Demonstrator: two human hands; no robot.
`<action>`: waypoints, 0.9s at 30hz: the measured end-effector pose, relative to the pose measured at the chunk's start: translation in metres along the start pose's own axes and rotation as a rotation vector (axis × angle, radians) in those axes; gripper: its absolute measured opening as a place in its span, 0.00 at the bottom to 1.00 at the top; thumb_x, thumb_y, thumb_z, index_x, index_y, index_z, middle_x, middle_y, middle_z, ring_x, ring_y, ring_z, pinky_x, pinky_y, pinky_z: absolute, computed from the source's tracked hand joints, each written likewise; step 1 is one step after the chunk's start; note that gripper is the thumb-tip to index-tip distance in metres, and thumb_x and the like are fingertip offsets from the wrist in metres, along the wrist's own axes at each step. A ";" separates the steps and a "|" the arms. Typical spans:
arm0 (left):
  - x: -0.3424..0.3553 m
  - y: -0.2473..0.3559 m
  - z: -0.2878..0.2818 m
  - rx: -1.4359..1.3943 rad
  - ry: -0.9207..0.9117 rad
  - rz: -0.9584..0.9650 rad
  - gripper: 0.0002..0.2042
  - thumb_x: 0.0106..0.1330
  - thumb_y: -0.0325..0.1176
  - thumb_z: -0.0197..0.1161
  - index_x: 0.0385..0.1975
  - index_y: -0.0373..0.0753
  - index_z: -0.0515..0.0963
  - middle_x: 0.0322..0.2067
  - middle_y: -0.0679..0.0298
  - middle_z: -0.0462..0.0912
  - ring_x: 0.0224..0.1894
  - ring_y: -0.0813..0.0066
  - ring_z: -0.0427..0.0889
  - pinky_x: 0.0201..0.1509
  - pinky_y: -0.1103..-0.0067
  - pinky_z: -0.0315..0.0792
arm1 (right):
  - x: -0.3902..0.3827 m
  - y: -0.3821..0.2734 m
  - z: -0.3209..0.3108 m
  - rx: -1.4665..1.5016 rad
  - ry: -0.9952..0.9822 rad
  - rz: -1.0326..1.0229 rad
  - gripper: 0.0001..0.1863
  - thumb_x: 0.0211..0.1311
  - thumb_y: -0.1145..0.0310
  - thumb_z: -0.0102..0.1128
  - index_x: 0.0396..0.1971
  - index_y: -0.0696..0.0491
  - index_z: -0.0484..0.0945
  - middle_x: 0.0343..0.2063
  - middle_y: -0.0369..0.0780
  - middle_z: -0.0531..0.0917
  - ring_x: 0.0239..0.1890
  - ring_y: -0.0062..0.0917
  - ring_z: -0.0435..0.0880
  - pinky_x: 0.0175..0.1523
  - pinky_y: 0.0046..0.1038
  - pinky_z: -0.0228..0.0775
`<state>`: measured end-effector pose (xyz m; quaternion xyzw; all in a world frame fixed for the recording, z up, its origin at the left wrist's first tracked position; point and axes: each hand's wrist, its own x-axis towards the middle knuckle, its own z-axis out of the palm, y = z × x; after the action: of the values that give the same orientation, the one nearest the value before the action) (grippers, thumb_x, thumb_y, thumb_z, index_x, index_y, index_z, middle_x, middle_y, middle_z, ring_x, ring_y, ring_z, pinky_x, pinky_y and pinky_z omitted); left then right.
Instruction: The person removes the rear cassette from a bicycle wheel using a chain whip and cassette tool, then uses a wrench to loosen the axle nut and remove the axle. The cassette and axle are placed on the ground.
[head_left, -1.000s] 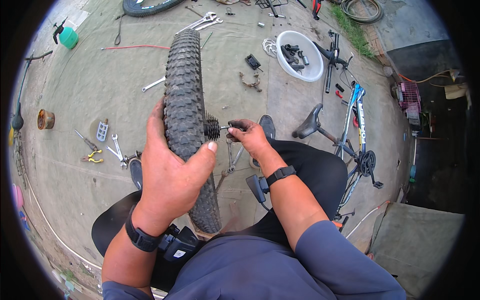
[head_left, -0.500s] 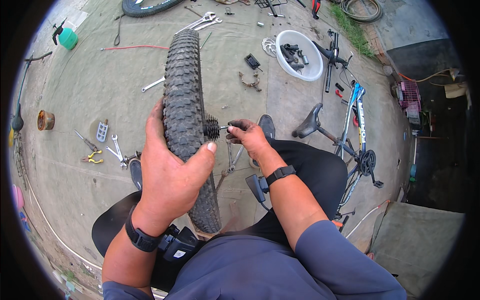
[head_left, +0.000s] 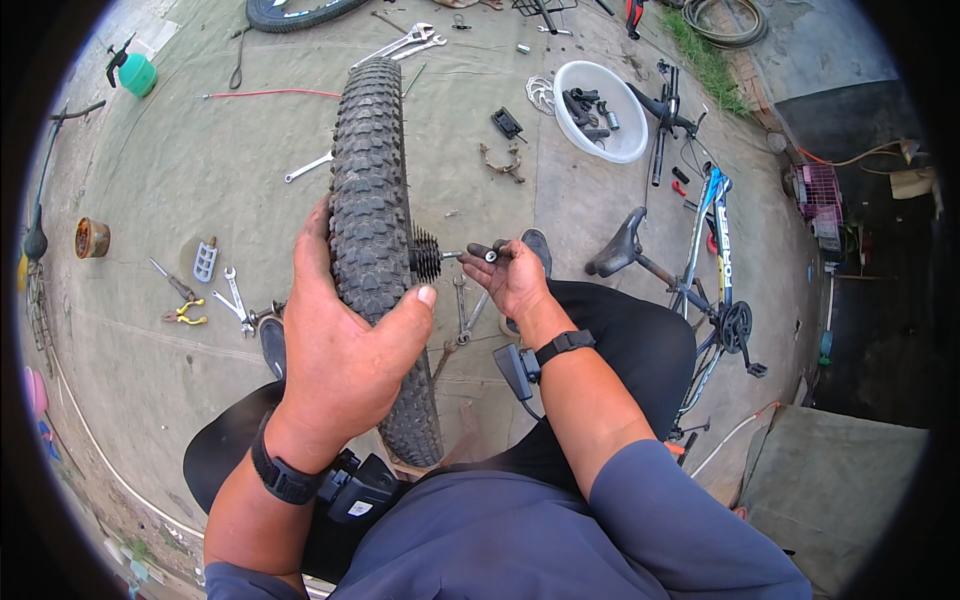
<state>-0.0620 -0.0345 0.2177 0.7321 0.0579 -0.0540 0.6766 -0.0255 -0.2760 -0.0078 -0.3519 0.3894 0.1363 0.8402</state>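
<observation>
Right now I have the wheel (head_left: 368, 190) upright between the wearer's thighs, left of the middle, its knobbly tyre nearly edge-on to me. The left hand (head_left: 350, 345) is closed around the near half of the tyre, fingers along its left side and thumb lying across to the right. On the wheel's right face I can see the cassette (head_left: 426, 256), with a thin axle (head_left: 449, 256) poking out of it to the right. Just past its end is the right hand (head_left: 512, 280), turned palm up with its fingers loosely bent and partly spread; a small nut (head_left: 491, 256) lies against them. I cannot tell whether a fingertip touches the axle. Near the axle, on the ground cloth (head_left: 250, 200), I make out a pair of spanners (head_left: 466, 315). To the left lie yellow-handled pliers (head_left: 185, 315), a screwdriver (head_left: 175, 282) and a pedal (head_left: 204, 262), with a rusty can (head_left: 92, 239) farther left. Over on the right I get a bike frame (head_left: 720, 240) with its saddle (head_left: 622, 247) toward the wearer. On the far side, right of the wheel, a white basin (head_left: 630, 120) holds dark parts, with a brake disc (head_left: 540, 96) just beside it. A green sprayer (head_left: 136, 75) stands far left.
</observation>
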 end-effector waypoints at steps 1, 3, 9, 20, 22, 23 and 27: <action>0.000 0.000 0.000 0.005 0.002 0.002 0.41 0.59 0.28 0.69 0.70 0.23 0.54 0.55 0.51 0.78 0.54 0.70 0.79 0.62 0.73 0.72 | -0.001 0.000 0.001 0.000 0.015 0.005 0.07 0.70 0.71 0.39 0.39 0.57 0.66 0.46 0.55 0.79 0.50 0.54 0.85 0.55 0.48 0.83; 0.000 -0.001 0.000 0.012 0.003 0.006 0.41 0.59 0.28 0.69 0.70 0.23 0.54 0.55 0.51 0.78 0.54 0.70 0.79 0.62 0.73 0.72 | 0.002 0.002 -0.001 -0.032 0.025 0.004 0.06 0.69 0.73 0.39 0.39 0.58 0.66 0.47 0.56 0.78 0.53 0.55 0.84 0.57 0.48 0.83; 0.000 0.002 0.000 -0.005 -0.001 -0.013 0.41 0.59 0.28 0.68 0.70 0.23 0.54 0.55 0.51 0.78 0.53 0.70 0.79 0.61 0.73 0.73 | -0.001 0.003 -0.004 -0.093 0.005 -0.028 0.07 0.72 0.77 0.39 0.46 0.59 0.65 0.52 0.55 0.78 0.55 0.54 0.83 0.58 0.47 0.82; 0.001 0.000 -0.002 -0.007 0.001 -0.014 0.41 0.59 0.28 0.68 0.70 0.24 0.54 0.56 0.50 0.77 0.53 0.70 0.79 0.61 0.73 0.73 | 0.004 0.000 -0.016 -0.146 -0.008 -0.006 0.03 0.74 0.72 0.51 0.43 0.52 0.70 0.47 0.46 0.86 0.44 0.35 0.90 0.34 0.24 0.78; 0.002 0.000 -0.002 -0.016 -0.002 -0.015 0.40 0.59 0.28 0.68 0.70 0.24 0.55 0.55 0.50 0.77 0.53 0.70 0.79 0.60 0.73 0.73 | 0.007 -0.001 -0.020 -0.073 0.014 0.052 0.02 0.73 0.72 0.52 0.41 0.52 0.70 0.45 0.46 0.86 0.41 0.33 0.90 0.31 0.24 0.76; 0.002 0.001 -0.002 -0.015 0.000 -0.014 0.40 0.59 0.28 0.68 0.70 0.24 0.55 0.55 0.50 0.77 0.53 0.71 0.79 0.60 0.73 0.73 | 0.009 0.000 -0.022 -0.055 0.015 0.053 0.02 0.72 0.72 0.53 0.41 0.52 0.70 0.44 0.46 0.86 0.41 0.33 0.89 0.31 0.24 0.76; 0.002 0.001 -0.001 -0.012 -0.001 -0.008 0.40 0.59 0.28 0.68 0.70 0.24 0.55 0.54 0.51 0.77 0.52 0.71 0.79 0.60 0.73 0.73 | 0.020 0.005 -0.032 -0.043 -0.011 0.045 0.03 0.70 0.75 0.54 0.40 0.54 0.70 0.43 0.47 0.85 0.42 0.32 0.89 0.32 0.22 0.79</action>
<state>-0.0602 -0.0336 0.2182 0.7277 0.0609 -0.0567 0.6808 -0.0328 -0.2956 -0.0397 -0.3605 0.3893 0.1654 0.8314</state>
